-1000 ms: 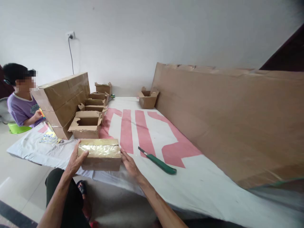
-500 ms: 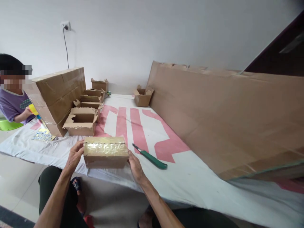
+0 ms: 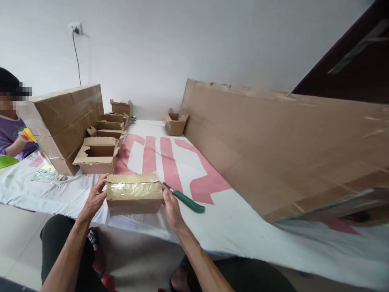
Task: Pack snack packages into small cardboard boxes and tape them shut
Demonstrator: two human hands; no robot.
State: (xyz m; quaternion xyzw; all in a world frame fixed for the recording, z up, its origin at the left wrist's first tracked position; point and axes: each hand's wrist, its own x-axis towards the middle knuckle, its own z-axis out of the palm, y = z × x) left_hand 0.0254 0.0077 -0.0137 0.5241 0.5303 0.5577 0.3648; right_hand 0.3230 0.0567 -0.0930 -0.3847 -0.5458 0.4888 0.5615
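Observation:
A small cardboard box (image 3: pixel 135 196), its top closed with shiny clear tape, is held between my two hands at the near edge of the cloth-covered table. My left hand (image 3: pixel 96 197) presses on its left end, fingers partly behind the box. At the opposite end my right hand (image 3: pixel 172 207) grips it with the thumb in front. Just right of that hand lies a green-handled knife (image 3: pixel 188 201), its dark blade pointing back toward the box. Whether the box rests on the table or is slightly lifted, I cannot tell.
Taped boxes stacked like a wall (image 3: pixel 67 121) stand at left, beside a row of opened boxes (image 3: pixel 100 164). Another opened box (image 3: pixel 175 125) sits farther back. A large cardboard sheet (image 3: pixel 273 150) leans along the right. At far left, a person (image 3: pixel 12 134) holds a yellow-orange object.
My view has turned slightly right, so the surroundings appear shifted left. Both hands stay on the box. The person's yellow-orange object at left has tilted.

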